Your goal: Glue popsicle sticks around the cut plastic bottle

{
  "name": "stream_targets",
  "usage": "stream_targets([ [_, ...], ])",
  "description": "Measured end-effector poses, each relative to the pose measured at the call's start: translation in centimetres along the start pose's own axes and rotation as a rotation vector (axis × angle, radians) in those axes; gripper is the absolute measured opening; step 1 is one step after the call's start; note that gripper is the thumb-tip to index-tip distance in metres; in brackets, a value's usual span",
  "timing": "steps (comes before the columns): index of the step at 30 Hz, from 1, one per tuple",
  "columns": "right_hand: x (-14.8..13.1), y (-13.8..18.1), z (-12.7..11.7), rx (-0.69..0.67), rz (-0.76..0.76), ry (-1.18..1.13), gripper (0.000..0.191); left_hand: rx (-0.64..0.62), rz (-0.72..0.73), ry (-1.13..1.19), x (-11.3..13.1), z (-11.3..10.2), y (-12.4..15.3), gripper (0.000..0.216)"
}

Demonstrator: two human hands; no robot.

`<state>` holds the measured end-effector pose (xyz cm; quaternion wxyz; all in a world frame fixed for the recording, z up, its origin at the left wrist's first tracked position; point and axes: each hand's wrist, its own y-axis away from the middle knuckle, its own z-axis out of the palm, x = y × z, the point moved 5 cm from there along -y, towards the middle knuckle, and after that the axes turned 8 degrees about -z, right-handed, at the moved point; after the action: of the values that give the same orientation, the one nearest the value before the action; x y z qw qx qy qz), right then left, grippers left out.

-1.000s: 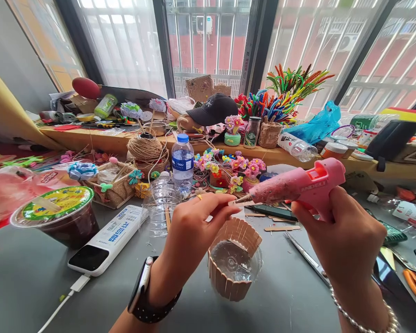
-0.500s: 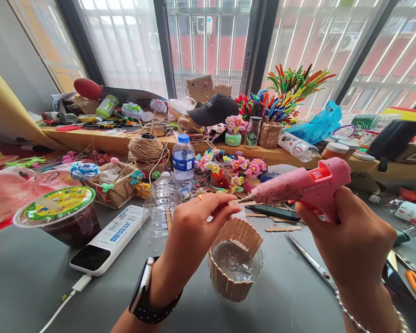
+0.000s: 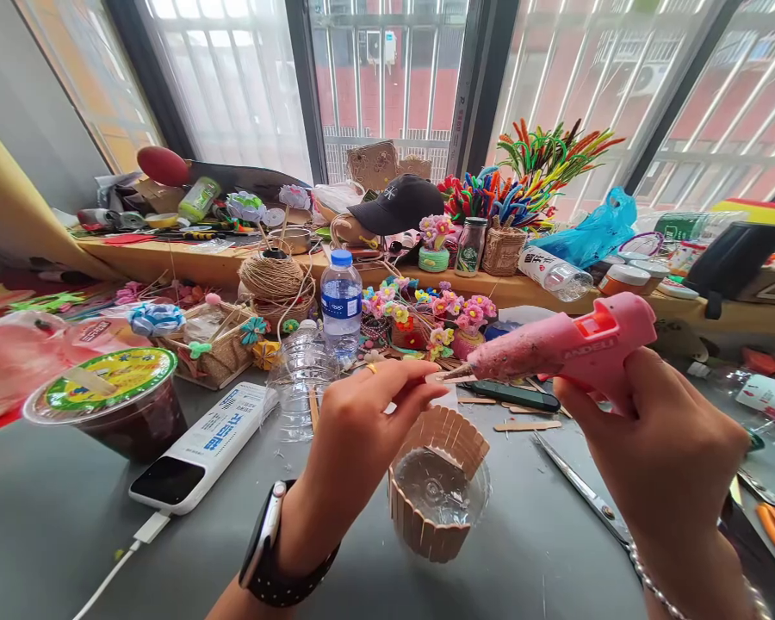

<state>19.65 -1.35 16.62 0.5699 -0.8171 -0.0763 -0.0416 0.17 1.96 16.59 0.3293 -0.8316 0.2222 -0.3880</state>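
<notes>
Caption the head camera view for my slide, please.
Right hand holding a pink glue gun, nozzle at a small piece pinched in the left hand, near a stick-clad container.

Bright, diffuse daylight comes through the barred windows along the top of the frame, with panes at upper left and upper right washing out toward white. The grey table across the bottom is darker yet evenly lit, its shadows faint and soft-edged. Small glints mark the crumpled clear bottle left of centre. Wide-angle distortion tilts the window frames outward and stretches the drink cup at left. Lettering on the pink glue gun looks slightly soft
</notes>
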Motion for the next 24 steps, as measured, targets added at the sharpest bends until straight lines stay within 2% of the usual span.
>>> stream_targets([
  [15, 0.13, 0.11, -0.04, -0.038, 0.046, 0.032, 0.033, 0.023, 0.007, -0.023, 0.04, -0.26, 0.1, 0.009],
  [24, 0.04, -0.14, -0.41, -0.032, 0.042, 0.044, 0.028, 0.007, -0.008, -0.017, 0.19, -0.11, 0.05, 0.008],
])
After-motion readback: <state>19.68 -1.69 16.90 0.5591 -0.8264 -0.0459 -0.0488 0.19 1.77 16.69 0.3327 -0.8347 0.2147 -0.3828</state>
